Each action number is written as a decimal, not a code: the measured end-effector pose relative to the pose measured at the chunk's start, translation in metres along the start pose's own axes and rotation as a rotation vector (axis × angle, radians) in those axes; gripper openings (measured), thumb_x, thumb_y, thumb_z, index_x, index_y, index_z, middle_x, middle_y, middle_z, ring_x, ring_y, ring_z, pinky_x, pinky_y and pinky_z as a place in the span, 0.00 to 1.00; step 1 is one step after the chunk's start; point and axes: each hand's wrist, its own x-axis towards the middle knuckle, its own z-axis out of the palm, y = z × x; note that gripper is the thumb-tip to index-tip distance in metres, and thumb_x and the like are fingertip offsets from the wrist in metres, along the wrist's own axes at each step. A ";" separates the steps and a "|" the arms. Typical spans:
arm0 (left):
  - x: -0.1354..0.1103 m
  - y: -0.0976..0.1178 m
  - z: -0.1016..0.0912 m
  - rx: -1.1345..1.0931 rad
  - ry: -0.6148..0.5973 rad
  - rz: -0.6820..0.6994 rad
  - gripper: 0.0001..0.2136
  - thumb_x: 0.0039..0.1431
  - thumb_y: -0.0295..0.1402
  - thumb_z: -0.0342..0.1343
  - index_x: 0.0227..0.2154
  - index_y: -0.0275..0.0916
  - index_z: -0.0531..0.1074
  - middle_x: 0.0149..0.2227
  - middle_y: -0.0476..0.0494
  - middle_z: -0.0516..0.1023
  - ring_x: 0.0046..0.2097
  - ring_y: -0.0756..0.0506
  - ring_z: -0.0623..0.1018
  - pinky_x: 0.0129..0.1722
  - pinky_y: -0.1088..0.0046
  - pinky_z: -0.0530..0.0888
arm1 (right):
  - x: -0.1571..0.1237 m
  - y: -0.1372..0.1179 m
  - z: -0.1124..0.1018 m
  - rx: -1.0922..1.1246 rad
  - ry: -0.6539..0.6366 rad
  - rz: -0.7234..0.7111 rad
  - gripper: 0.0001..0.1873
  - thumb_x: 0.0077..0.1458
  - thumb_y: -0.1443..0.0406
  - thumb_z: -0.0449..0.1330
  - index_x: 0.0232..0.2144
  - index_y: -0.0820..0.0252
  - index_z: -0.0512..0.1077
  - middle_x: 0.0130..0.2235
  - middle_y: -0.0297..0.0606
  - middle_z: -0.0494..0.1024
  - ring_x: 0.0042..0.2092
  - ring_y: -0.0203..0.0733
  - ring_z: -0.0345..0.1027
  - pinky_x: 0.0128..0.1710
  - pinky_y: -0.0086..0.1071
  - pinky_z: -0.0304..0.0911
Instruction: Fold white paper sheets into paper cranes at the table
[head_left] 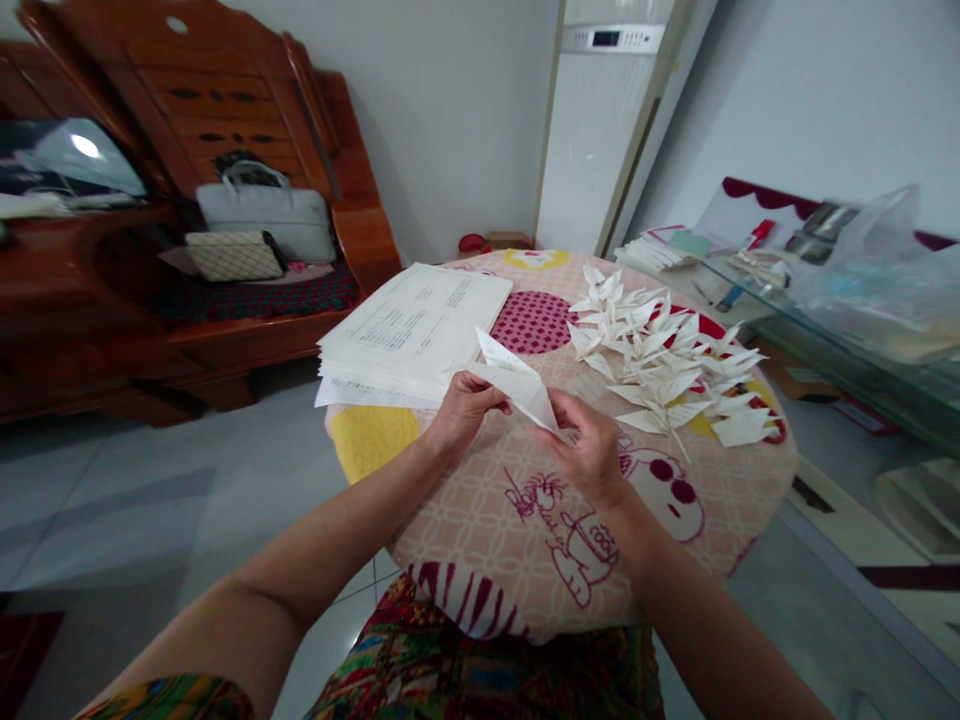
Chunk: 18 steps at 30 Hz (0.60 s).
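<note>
A partly folded sheet of white paper (517, 385) is held up above the table between both hands. My left hand (469, 405) pinches its left corner with thumb and fingers. On its right end, my right hand (587, 440) grips the folded edge. Just beyond my left hand lies a thick stack of printed paper (420, 320). To the right of my right hand spreads a pile of folded paper cranes (660, 350), with pointed wings and tails. Faint print shows on the inner side of the held paper.
The round table wears a patterned cloth (465, 520). A glass-topped cabinet (862, 370) with a plastic bag (877, 280) stands at right. At left is a carved wooden chair (247, 110) holding a grey bag (270, 220). A white air conditioner (592, 140) stands behind.
</note>
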 end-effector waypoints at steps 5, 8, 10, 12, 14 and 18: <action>-0.002 -0.003 -0.003 0.101 -0.086 0.019 0.08 0.43 0.35 0.68 0.23 0.36 0.79 0.24 0.46 0.80 0.27 0.48 0.76 0.31 0.73 0.74 | 0.002 -0.008 -0.006 0.035 0.095 -0.119 0.13 0.64 0.62 0.54 0.46 0.58 0.75 0.40 0.42 0.82 0.41 0.43 0.77 0.43 0.35 0.71; -0.003 -0.006 -0.003 0.105 -0.123 0.001 0.08 0.43 0.35 0.69 0.23 0.36 0.80 0.25 0.46 0.80 0.28 0.48 0.77 0.33 0.72 0.75 | 0.002 -0.010 -0.006 0.017 0.116 -0.153 0.11 0.64 0.65 0.54 0.42 0.58 0.76 0.36 0.39 0.82 0.38 0.40 0.76 0.40 0.32 0.70; -0.003 -0.007 -0.003 0.080 -0.147 0.002 0.09 0.43 0.36 0.69 0.23 0.36 0.80 0.24 0.46 0.80 0.27 0.49 0.76 0.33 0.73 0.75 | 0.002 -0.010 -0.006 0.001 0.116 -0.157 0.10 0.63 0.64 0.54 0.40 0.58 0.76 0.34 0.38 0.81 0.35 0.40 0.75 0.38 0.31 0.70; -0.002 -0.009 -0.002 0.061 -0.147 -0.005 0.10 0.42 0.37 0.70 0.23 0.36 0.80 0.24 0.46 0.80 0.27 0.49 0.76 0.32 0.73 0.75 | 0.002 -0.010 -0.005 -0.015 0.108 -0.141 0.11 0.63 0.63 0.54 0.39 0.58 0.76 0.33 0.38 0.80 0.34 0.40 0.75 0.36 0.32 0.69; -0.002 -0.011 -0.001 0.052 -0.123 -0.021 0.11 0.41 0.38 0.72 0.24 0.36 0.80 0.25 0.46 0.81 0.26 0.49 0.77 0.31 0.73 0.74 | 0.002 -0.011 -0.005 -0.028 0.098 -0.123 0.11 0.63 0.61 0.55 0.38 0.57 0.76 0.33 0.39 0.80 0.33 0.40 0.75 0.36 0.32 0.69; -0.002 -0.009 0.001 0.011 -0.110 -0.023 0.12 0.38 0.37 0.73 0.24 0.36 0.80 0.24 0.47 0.81 0.25 0.49 0.76 0.30 0.73 0.74 | 0.002 -0.011 -0.005 -0.014 0.098 -0.105 0.10 0.61 0.61 0.56 0.36 0.57 0.76 0.32 0.39 0.81 0.32 0.40 0.74 0.35 0.32 0.69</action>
